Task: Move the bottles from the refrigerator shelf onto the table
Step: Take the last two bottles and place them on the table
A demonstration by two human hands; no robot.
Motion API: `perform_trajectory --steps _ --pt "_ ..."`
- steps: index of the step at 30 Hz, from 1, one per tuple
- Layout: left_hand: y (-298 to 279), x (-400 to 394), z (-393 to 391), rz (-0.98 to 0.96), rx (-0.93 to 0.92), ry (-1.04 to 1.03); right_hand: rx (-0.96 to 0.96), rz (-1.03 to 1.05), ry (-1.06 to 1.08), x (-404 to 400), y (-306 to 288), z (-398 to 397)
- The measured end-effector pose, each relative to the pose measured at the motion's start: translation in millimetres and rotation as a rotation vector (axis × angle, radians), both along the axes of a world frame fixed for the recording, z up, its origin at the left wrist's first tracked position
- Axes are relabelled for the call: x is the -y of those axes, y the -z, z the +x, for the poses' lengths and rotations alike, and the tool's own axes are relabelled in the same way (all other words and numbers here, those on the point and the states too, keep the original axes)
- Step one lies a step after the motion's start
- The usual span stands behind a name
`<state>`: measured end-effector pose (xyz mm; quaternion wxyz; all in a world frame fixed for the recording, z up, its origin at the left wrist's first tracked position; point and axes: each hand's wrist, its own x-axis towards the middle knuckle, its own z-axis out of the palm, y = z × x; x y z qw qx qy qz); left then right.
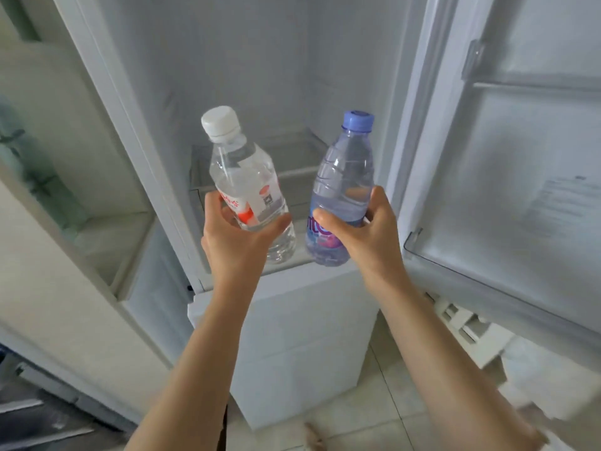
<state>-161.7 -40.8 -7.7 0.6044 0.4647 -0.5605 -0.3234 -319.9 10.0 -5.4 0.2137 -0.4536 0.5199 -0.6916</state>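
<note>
Two bare forearms are seen reaching up and forward from the bottom of the view, over a pale tiled floor (383,415). Beyond them, the left hand (234,236) is wrapped around the lower body of a clear water bottle with a white cap (247,183); its grip is closed on the red-and-white label. The right hand (361,232) is closed in the same way around a blue-tinted bottle with a blue cap (344,187), thumb across its purple label. Both bottles are held almost upright, caps uppermost, long axes running up out of each grip, the clear one tilted slightly left. They are held close side by side, clear of the refrigerator shelf (292,172), which lies behind them inside the open refrigerator (227,60). No table is shown; a turn away from the refrigerator is probably required next.
</note>
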Motion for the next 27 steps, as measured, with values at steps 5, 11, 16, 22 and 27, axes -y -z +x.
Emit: perform_trajectory --steps 5,11,16,22,27 --pt "15 -63 -8 0.072 0.063 0.09 0.033 0.094 0.046 -73 23 -8" --pt "42 -127 -25 0.161 0.193 0.196 0.06 0.219 0.135 -145 52 -25" --pt "66 -184 -52 0.217 0.277 0.306 0.065 0.315 0.23 -213 76 -55" --pt "92 -280 -102 0.282 0.32 0.408 0.118 0.37 0.306 -326 103 -102" --pt "115 -381 -161 0.354 0.337 0.513 0.133 0.46 0.424 -442 120 -144"
